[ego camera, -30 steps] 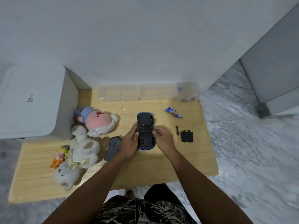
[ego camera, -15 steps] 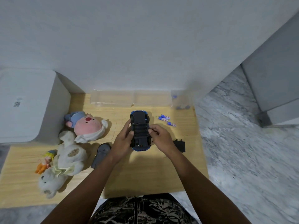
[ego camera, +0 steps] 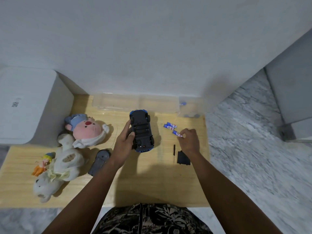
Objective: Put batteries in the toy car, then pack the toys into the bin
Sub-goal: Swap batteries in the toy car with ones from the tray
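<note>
The blue toy car [ego camera: 141,130] lies upside down on the wooden table [ego camera: 152,183], its black underside and open battery bay facing up. My left hand [ego camera: 124,142] grips the car's left side. To the right, my right hand [ego camera: 188,141] pinches one blue-and-white battery [ego camera: 177,133] on the table. Two more batteries [ego camera: 170,126] lie just beyond it. The black battery cover [ego camera: 183,157] and a thin dark screwdriver [ego camera: 174,152] lie under my right wrist. A clear plastic bin [ego camera: 135,103] stands against the wall behind the car.
At the left lie a pink plush [ego camera: 86,130], a white plush [ego camera: 59,168], a small orange figure [ego camera: 42,164] and a grey remote [ego camera: 99,162]. A white box [ego camera: 28,105] stands at the far left. A small clear container [ego camera: 190,108] sits at the back right.
My right hand left the car and moved right to the batteries, where it now pinches one. My left hand stays on the car. The view shifted slightly.
</note>
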